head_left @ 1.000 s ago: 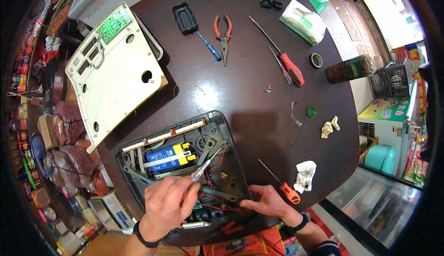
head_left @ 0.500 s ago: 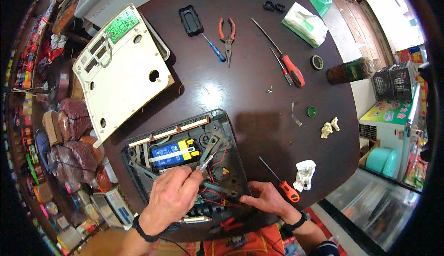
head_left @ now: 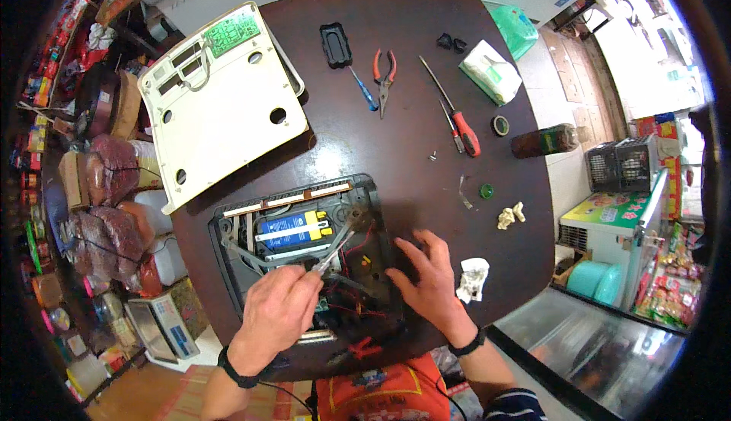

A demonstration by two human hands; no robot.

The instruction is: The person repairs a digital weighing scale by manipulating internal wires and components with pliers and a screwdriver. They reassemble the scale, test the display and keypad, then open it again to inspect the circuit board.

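Observation:
My left hand is closed around a slim, pale-handled screwdriver, whose tip points into an open black casing. Inside the casing lies a blue and yellow battery under a white strip, with grey metal arms and thin red wires around it. My left hand covers part of the casing's near left side. Just past the casing's right edge, my right hand has its fingers spread, with nothing visible in them. What lies beneath its palm is hidden.
A cream cover with a green circuit board lies at the back left. Farther back are a black tray, pliers and a red-handled screwdriver. Crumpled tissue lies right of my right hand, near a green cap.
My right hand has come off the casing's near right corner and spread its fingers. The orange-handled screwdriver beside it no longer shows. My left hand keeps its grip. The whole view has shifted.

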